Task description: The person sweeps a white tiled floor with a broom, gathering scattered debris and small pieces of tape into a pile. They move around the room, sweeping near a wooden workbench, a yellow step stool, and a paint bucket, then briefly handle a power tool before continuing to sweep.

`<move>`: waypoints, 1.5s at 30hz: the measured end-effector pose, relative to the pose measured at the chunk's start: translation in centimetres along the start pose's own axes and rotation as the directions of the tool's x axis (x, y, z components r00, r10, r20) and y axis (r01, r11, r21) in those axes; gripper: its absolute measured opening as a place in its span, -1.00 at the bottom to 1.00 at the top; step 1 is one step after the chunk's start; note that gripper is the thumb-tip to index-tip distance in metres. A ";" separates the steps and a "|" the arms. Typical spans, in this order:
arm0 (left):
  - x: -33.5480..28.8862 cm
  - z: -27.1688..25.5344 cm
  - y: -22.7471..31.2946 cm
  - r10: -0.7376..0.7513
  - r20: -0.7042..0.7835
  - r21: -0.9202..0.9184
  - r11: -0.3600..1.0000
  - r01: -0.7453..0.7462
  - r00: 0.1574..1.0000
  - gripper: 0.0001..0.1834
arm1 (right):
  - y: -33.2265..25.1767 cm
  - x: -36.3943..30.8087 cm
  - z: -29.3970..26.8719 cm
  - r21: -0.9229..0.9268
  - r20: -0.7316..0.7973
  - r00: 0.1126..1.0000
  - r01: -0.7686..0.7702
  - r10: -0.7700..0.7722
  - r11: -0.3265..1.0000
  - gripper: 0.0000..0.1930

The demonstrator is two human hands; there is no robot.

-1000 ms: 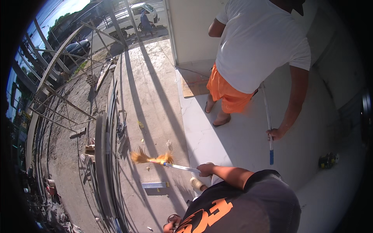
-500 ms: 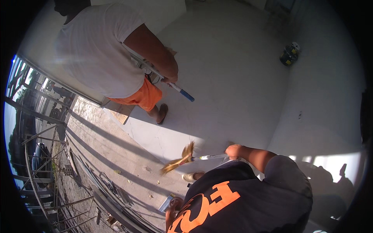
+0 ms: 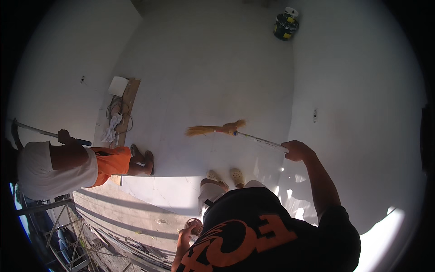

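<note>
My right hand (image 3: 297, 150) is wrapped round the end of a long, pale patterned handle. It belongs to a soft broom (image 3: 204, 130) with tan bristles spread to both sides of its neck, held out low over the light floor ahead of my feet. Lower down, my left hand (image 3: 194, 226) is beside my body with its fingers curled. A brownish rounded shape shows at it, too unclear to name. My feet, in beige clogs (image 3: 236, 177), stand at the border of shade and sunlight.
At the left a co-worker in orange shorts (image 3: 111, 163) holds a blue-ended pole (image 3: 41, 131) toward the wall. Boards (image 3: 130, 97), cable and a white cloth (image 3: 111, 129) lie along that wall. Dark buckets (image 3: 285, 28) stand in the far right corner. Metal framing (image 3: 68, 231) is outside, lower left.
My view has turned, bringing both side walls in. The broom has moved from the sunlit doorway edge to the shaded floor inside. The co-worker now appears farther left and lower.
</note>
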State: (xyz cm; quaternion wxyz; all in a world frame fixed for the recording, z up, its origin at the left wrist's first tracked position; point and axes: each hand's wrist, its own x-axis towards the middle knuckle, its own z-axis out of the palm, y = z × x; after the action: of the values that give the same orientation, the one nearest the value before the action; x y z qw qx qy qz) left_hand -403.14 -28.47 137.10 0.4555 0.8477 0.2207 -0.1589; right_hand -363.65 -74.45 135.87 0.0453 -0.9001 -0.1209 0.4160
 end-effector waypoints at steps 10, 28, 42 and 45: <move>31.1 3.3 -0.6 -0.628 0.315 -0.212 0.684 0.698 0.711 -0.32 | 8.1 13.4 -1.9 0.536 -0.085 0.951 -0.208 0.298 0.818 -0.58; 92.1 -11.7 25.7 -0.403 0.053 -0.080 0.910 0.406 0.914 -0.05 | 7.1 28.8 -21.7 0.754 0.565 0.711 -0.651 0.418 0.089 -0.85; 100.8 -12.4 28.7 -0.815 0.221 -0.425 0.414 0.805 0.536 -0.07 | 12.7 70.0 -77.5 0.741 0.245 0.930 -0.362 0.274 0.566 -0.84; 108.3 -12.7 31.6 -0.788 0.282 -0.469 0.384 0.795 0.547 -0.07 | 9.5 78.5 -87.0 0.748 0.141 0.961 -0.260 0.237 0.610 -0.84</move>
State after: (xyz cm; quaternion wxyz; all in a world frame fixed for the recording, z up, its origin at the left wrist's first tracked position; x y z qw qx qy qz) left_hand -293.59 -8.38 115.13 0.5466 0.4690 0.6296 -0.2912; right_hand -246.84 -61.96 132.72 0.3587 -0.7995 0.1901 0.4428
